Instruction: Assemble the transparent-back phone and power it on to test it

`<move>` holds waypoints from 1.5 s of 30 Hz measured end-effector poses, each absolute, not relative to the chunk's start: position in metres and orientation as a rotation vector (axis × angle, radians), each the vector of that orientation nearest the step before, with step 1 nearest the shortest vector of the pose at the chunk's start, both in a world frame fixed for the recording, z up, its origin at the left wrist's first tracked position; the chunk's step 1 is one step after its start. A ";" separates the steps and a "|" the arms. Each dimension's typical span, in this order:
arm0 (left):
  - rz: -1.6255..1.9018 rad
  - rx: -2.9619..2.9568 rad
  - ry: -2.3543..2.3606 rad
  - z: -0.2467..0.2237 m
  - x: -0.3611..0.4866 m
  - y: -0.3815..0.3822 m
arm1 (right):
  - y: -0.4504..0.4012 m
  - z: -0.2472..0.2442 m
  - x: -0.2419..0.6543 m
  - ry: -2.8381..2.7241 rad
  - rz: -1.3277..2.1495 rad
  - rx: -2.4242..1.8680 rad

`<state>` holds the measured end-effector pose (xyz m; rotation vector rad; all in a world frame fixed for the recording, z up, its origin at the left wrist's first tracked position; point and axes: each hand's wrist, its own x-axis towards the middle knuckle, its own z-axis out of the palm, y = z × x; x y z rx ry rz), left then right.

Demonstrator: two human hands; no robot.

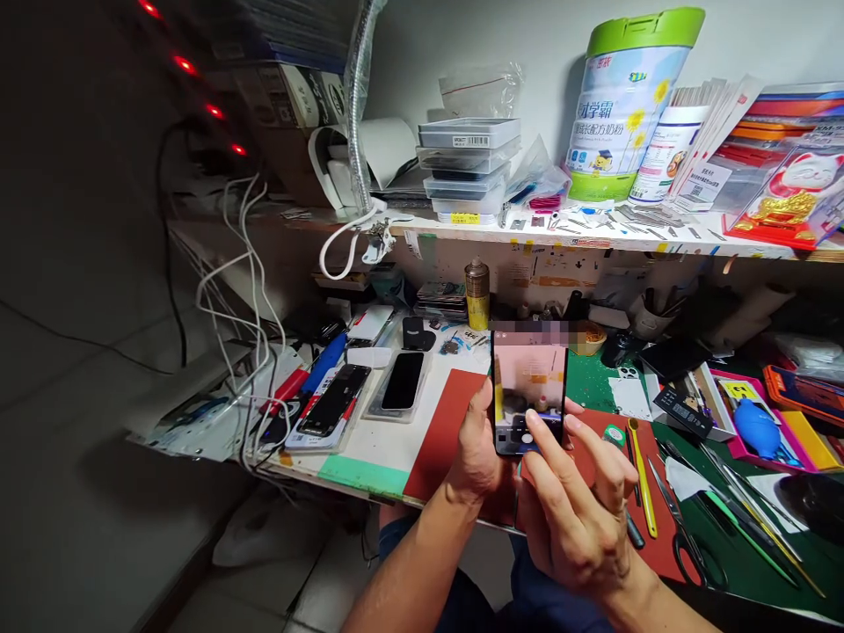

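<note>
A smartphone (529, 378) is held upright above the front edge of the bench, its lit screen facing me with a camera picture of the bench on it. My left hand (476, 448) grips it along the left side, thumb against the edge. My right hand (580, 501) is in front of the phone's lower part with fingers apart, one fingertip at the screen near the round shutter button. Whether that fingertip touches the glass I cannot tell. Beneath the phone lies a red-brown mat (443, 431).
Two other phones, one in a clear tray (403, 381) and one dark panel (336, 400), lie at left by tangled white cables (247, 264). Right of my hands are scissors (686, 536), a yellow-handled tool (643, 483) and a blue air blower (758, 426). A loaded shelf (554, 236) overhangs the back.
</note>
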<state>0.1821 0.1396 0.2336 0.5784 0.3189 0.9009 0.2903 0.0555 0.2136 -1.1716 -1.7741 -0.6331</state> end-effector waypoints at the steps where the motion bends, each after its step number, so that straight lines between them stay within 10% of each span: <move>1: 0.906 0.561 0.324 0.233 0.182 0.140 | 0.056 0.214 0.290 -1.774 -0.629 -1.190; 45: 0.904 0.525 0.266 0.240 0.188 0.137 | 0.056 0.225 0.287 -1.719 -0.641 -1.106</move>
